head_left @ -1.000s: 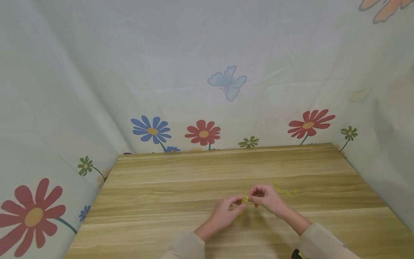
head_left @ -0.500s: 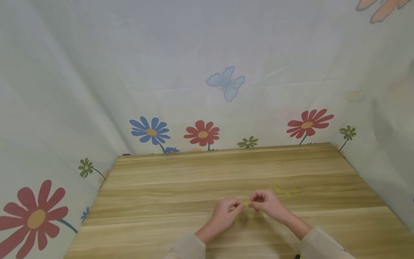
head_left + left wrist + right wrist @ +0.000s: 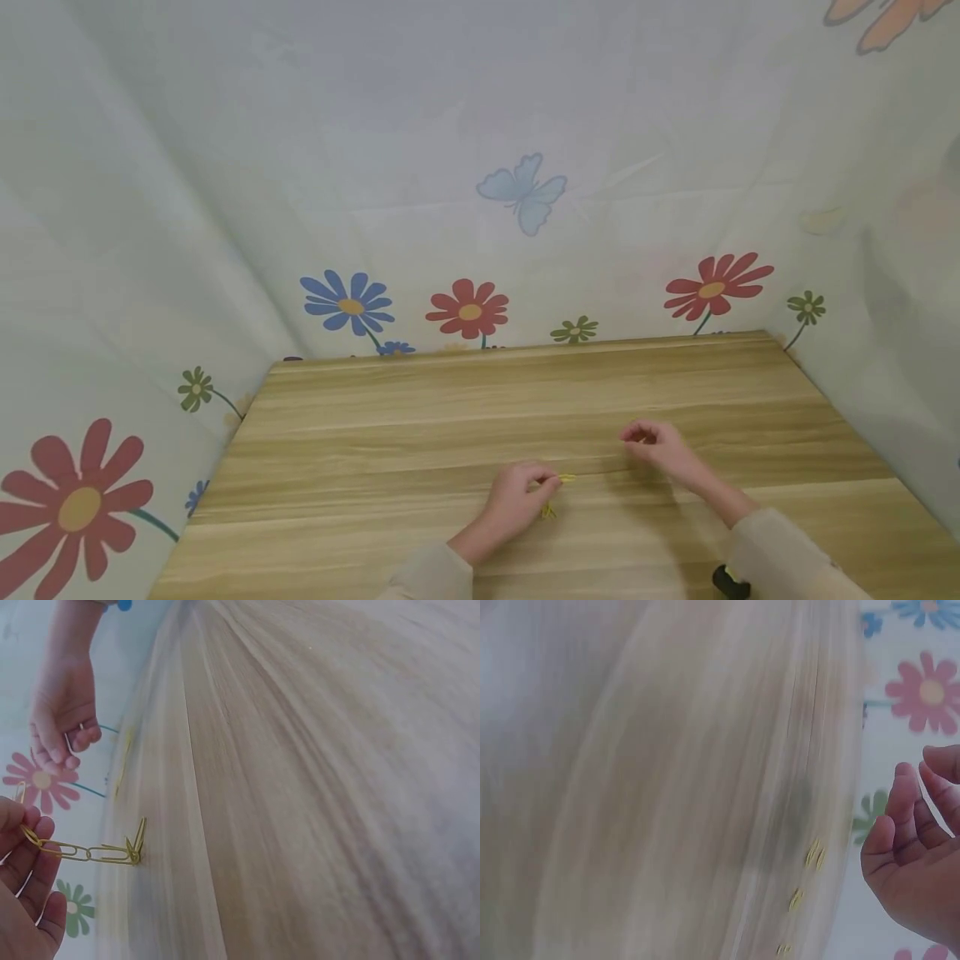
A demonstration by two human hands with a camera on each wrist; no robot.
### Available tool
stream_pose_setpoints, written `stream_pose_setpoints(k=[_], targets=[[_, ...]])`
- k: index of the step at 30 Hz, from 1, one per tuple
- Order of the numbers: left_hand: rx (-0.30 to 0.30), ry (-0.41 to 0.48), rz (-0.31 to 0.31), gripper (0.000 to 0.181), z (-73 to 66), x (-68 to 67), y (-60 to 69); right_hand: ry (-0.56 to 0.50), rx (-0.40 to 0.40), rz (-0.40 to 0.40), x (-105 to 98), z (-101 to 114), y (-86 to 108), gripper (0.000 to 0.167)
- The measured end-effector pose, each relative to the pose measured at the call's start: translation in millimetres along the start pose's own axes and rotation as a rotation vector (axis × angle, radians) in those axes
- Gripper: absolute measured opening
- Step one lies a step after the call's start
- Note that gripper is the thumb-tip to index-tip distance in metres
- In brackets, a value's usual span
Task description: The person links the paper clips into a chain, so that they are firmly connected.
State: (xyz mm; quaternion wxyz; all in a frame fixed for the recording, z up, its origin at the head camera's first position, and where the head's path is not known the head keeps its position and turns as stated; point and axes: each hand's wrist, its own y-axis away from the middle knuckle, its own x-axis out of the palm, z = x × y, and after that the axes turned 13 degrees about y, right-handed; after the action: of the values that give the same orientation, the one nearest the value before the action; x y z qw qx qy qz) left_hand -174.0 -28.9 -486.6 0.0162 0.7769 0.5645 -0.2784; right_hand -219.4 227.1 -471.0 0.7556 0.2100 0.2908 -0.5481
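Head view: above, behind left hand [image 3: 516,498] and right hand [image 3: 667,457], facing forward-down, farthest. Wrist views: close beside each hand, facing across shared tabletop [image 3: 375,433].

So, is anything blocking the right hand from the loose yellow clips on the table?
Nothing visible does: in the right wrist view, no object shows between the right hand and the loose yellow clips. The head view barely shows those clips.

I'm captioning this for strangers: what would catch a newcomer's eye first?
Probably the big flowers on the pale backdrop, behind the wooden table. Then the yellow paper-clip chain pinched in the left hand, with the right hand apart to its right.
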Motion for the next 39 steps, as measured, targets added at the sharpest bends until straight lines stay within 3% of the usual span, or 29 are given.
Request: stream_pose_setpoints(k=[10, 22, 39], targets=[[0.004, -0.007, -0.015, 0.017, 2.2, -0.8, -0.2, 0.072, 0.017, -0.106, -18.3, -22.6, -16.4, 0.021], [0.022, -0.017, -0.020, 0.016, 1.3, -2.3, 0.8, 0.319, 0.017, -0.197, -18.7, -43.8, -36.3, 0.026], [-0.006, 0.035, -0.002, 0.016, 3.2, -3.0, 2.7, 0.538, -0.016, -0.143, -9.2, -55.2, -45.2, 0.029]])
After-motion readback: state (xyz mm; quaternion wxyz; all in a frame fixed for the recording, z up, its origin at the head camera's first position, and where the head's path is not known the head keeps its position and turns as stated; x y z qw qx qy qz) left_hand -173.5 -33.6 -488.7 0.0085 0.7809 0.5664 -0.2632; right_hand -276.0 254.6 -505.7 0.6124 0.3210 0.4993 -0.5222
